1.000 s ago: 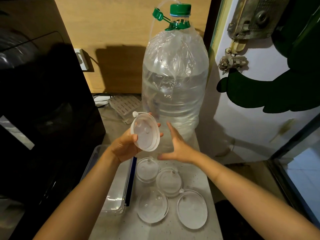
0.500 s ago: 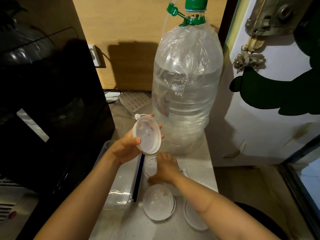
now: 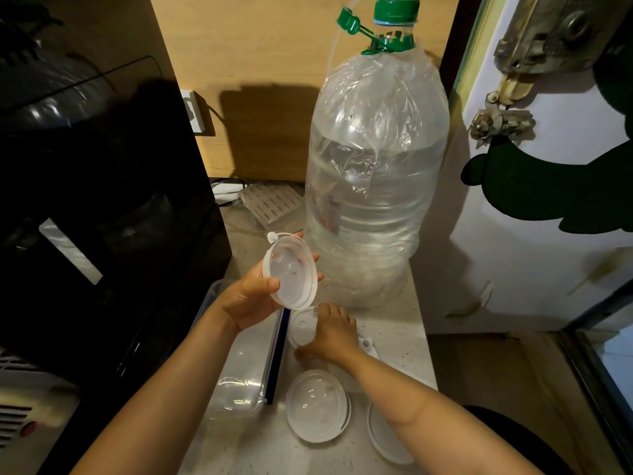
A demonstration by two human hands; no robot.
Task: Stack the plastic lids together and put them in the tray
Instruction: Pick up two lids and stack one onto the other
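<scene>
My left hand holds a round clear plastic lid tilted up above the counter, thumb on its near rim. My right hand rests palm-down on a lid lying on the counter, fingers curled over its edges. Another lid lies nearer me, and a further lid is half hidden under my right forearm. A small piece of one more lid shows just right of my right hand. The clear tray with a blue strip lies left of the lids.
A large water bottle with a green cap stands behind the lids. A black appliance fills the left side. The white wall and counter edge bound the right. A slotted grey piece lies at the back.
My right hand came down from mid-air onto the lids on the counter. The view shifted forward. My left hand keeps the same lid raised.
</scene>
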